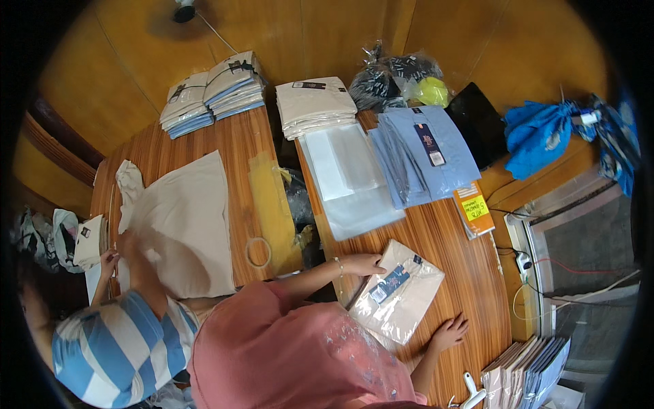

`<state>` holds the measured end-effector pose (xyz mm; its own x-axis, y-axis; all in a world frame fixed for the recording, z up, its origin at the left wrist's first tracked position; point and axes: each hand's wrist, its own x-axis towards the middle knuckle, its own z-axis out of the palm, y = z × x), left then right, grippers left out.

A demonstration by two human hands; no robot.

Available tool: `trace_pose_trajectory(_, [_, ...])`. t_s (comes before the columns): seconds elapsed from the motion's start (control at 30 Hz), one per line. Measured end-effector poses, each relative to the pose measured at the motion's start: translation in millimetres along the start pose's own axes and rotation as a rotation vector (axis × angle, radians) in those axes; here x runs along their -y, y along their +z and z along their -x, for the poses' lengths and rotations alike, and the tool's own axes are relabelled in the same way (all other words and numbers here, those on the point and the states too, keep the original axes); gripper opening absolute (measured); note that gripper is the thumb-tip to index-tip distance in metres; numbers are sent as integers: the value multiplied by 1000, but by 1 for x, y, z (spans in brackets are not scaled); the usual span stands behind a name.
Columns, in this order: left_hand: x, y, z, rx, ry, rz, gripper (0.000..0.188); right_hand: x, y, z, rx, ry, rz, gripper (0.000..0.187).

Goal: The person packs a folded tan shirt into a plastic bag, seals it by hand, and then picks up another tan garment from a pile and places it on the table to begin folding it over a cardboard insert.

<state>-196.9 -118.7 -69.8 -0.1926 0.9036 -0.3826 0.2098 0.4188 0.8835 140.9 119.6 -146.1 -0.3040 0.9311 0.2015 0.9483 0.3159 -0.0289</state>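
Tabletop of striped wood [477, 286] is taken up at its far end by clear plastic sleeves [371, 219] and a blue shirt pile [453, 167], by which further room is blocked. A beige shirt stack [306, 109] is set behind the sleeves. A bagged beige shirt [409, 293] is laid flat nearer, its upper-left edge clamped by the left hand [361, 264]. Packed shirts [521, 375] are piled at the lower right. An orange booklet [479, 221] is placed beside the blue shirt pile. The right hand [449, 332] is rested on the wood, fingers spread, apart from the shirt, near a white-handled tool [471, 392].
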Motion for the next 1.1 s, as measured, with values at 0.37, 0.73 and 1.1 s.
trace_pose_trajectory(0.37, [56, -340, 25, -1333, 287, -43, 25, 9, -7, 2, 22, 6, -61, 47])
trace_pose_trajectory(0.73, [18, -392, -85, -963, 218, -1121, 38, 14, -14, 0, 27, 20, -73, 45])
trace_pose_trajectory(1.1, [58, -430, -142, -571, -432, -1489, 65, 24, -22, -2, 30, 24, -142, 44])
